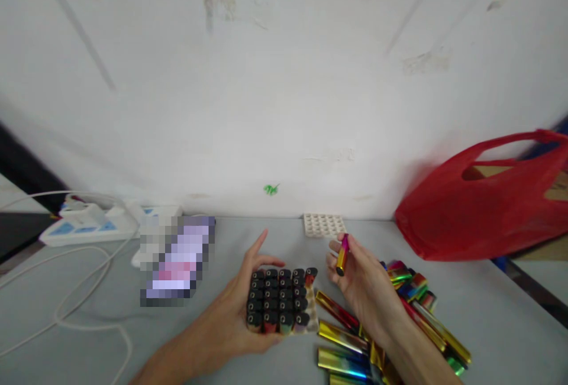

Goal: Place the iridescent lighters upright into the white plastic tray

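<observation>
My left hand [233, 308] grips a pale tray [312, 311] from its left side, thumb along the near edge and index finger raised. Black-topped pieces [278, 296] stand in rows in its holes, with bare holes along the right side. One piece at the far right corner [310, 277] shows red below its black top. To the right of the tray, my right hand [368, 296] pinches a shiny magenta-and-gold metallic tube [342, 255], tilted and apart from the tray. Under and beside my right forearm lie loose metallic tubes [341, 337] in gold, red, blue and green.
Against the wall lies another white holed tray [323, 225]. A red bag [479, 213] stands at the right. On the left are a phone [180, 261], blurred out, a white power strip [89, 225] and loose white cables [110, 261].
</observation>
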A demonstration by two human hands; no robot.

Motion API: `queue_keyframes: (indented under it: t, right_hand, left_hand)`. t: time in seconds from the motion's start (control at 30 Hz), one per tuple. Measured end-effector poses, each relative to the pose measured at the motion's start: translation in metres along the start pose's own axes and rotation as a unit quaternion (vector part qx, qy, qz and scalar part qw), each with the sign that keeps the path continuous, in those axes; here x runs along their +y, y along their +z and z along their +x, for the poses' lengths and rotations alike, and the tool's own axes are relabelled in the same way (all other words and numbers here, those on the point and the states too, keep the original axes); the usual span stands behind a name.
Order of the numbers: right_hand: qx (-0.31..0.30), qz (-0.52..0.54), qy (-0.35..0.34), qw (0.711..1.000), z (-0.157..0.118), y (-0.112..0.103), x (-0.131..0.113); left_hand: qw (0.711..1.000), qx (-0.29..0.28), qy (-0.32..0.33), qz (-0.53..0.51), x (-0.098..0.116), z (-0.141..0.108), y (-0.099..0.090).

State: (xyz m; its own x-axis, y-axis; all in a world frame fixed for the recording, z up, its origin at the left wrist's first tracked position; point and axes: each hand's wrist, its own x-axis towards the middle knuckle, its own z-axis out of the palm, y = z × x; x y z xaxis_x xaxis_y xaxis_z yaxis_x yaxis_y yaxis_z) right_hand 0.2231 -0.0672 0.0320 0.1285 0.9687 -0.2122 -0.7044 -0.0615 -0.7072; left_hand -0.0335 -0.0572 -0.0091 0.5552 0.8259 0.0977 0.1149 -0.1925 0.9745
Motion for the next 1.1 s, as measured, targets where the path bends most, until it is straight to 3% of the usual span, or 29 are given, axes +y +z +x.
queue_keyframes:
  t: [0.27, 0.5, 0.67, 1.1]
  right_hand:
    - [-0.092, -0.064, 0.063, 0.992, -0.013, 0.003, -0.004]
    - [-0.142, -0.015, 0.139, 0.980, -0.013, 0.002, -0.001]
    - [-0.134, -0.001, 0.148, 0.980, -0.014, 0.004, 0.001]
    - [-0.203, 0.018, 0.138, 0.969, -0.009, -0.009, 0.013]
  left_hand:
    - [1.000, -0.013, -0.011, -0.023, -0.004, 0.000, 0.001]
    - [1.000, -0.008, -0.011, 0.005, 0.001, 0.000, 0.000]
    - [1.000, -0.010, -0.001, 0.006, 0.000, 0.001, 0.000]
    - [1.000, -0.008, -0.005, 0.029, -0.002, 0.000, -0.001]
